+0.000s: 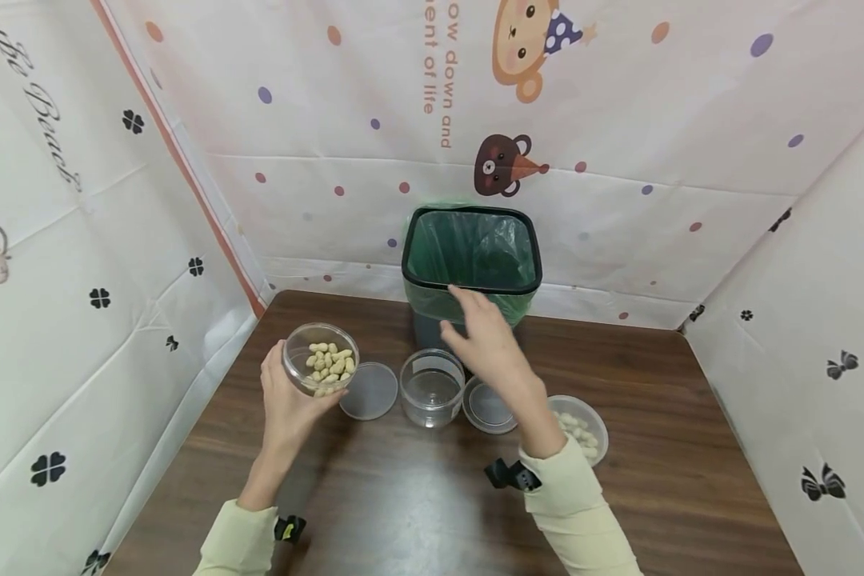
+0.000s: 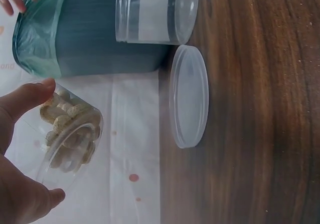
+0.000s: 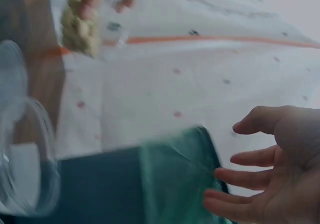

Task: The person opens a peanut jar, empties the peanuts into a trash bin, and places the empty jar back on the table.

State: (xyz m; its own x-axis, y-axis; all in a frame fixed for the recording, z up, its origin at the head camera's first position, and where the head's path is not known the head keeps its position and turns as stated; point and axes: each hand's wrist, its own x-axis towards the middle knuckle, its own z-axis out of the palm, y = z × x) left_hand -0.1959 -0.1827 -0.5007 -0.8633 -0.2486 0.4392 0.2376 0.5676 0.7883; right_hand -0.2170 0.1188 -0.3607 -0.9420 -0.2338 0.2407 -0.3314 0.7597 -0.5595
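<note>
Currently, left hand (image 1: 288,408): I have it gripping a clear plastic jar (image 1: 298,352) by the sides, thumb against fingers, probably to leave the mouth unblocked.
Peanuts (image 1: 331,364): inside that jar, so right within the left grip; I see them gathered at the lower part.
Jar tilt: leaning, and lifted off the wooden table (image 1: 418,512); I judge the angle gives me a clear look down into it.
Right hand (image 1: 486,344): fingers spread and slack, holding nothing that I can make out; well to the right of the left grip, and I cannot tell whether its fingertips touch the bin (image 1: 426,330).
Bin liner (image 1: 446,240): green, folded over the rim beyond the left grip, I suppose to hold the bag in place.
Near lid (image 1: 369,392): flat on the table, just right of the left grip.
Second jar (image 1: 432,392): upright and uncovered, right of that lid.
Far lid (image 1: 488,406): lying between the second jar and the bowl, presumably set aside flat for steadiness.
Translucent bowl (image 1: 602,436): farthest right of the left grip, partly hidden by the right forearm, with pale nuts inside.
</note>
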